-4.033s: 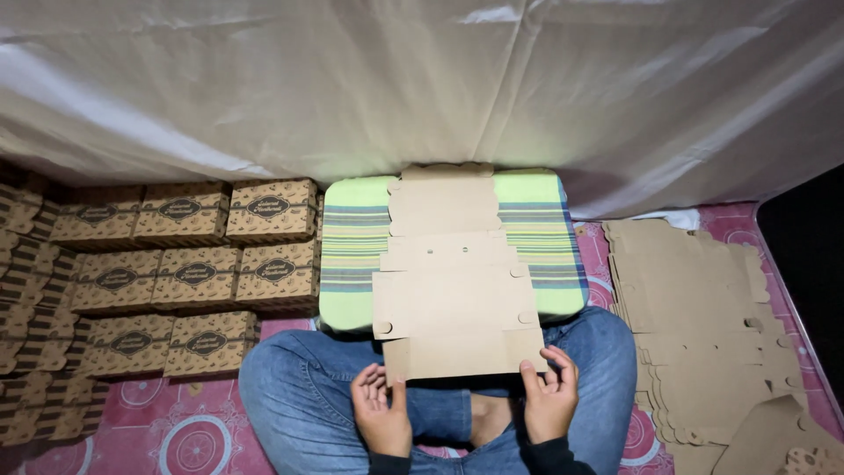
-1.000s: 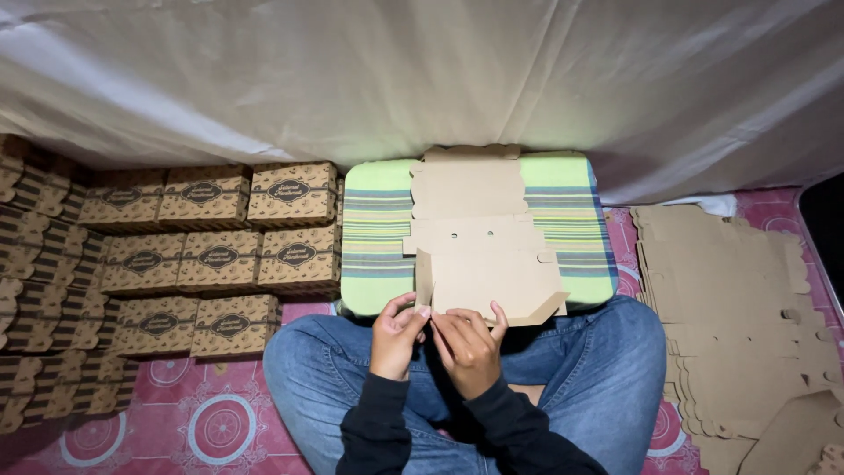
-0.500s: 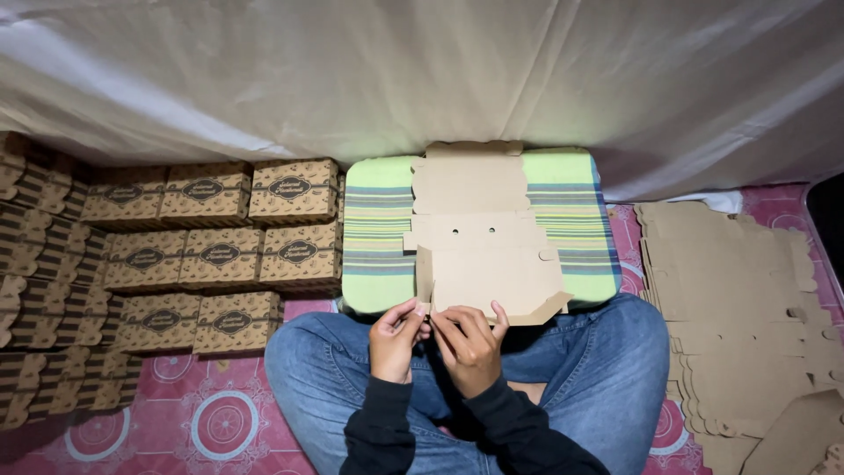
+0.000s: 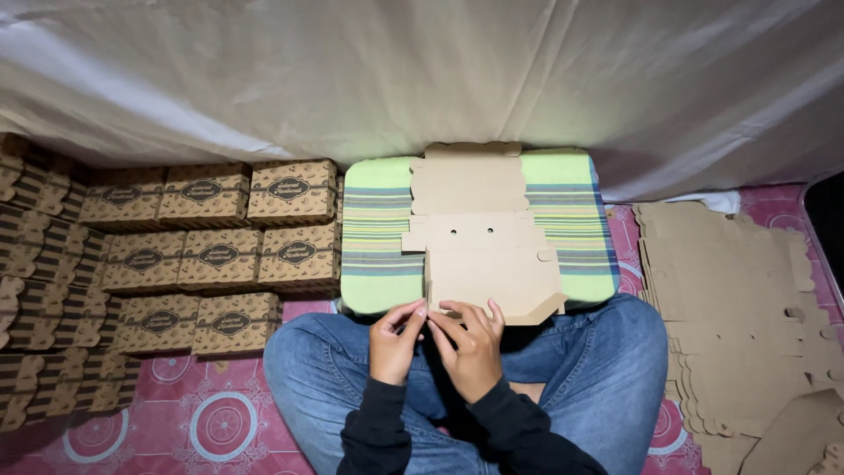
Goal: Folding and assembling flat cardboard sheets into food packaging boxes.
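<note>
Together, the left hand point(image 4: 395, 341) and right hand point(image 4: 472, 345) (fingers bent, knuckles up) pinch the near edge of a flat cardboard blank point(image 4: 482, 236) lying on a striped cushion point(image 4: 378, 233) just beyond them. Left of the hands stand folded boxes point(image 4: 207, 255); right, stacked blanks point(image 4: 738, 308).

Four seconds ago the hands held the near corners of the cardboard sheet point(image 4: 488, 251) wide apart. Now the left hand point(image 4: 393, 343) and right hand point(image 4: 472, 346) meet at lower centre, pinching its near left edge, whose flaps stand folded up.
</note>
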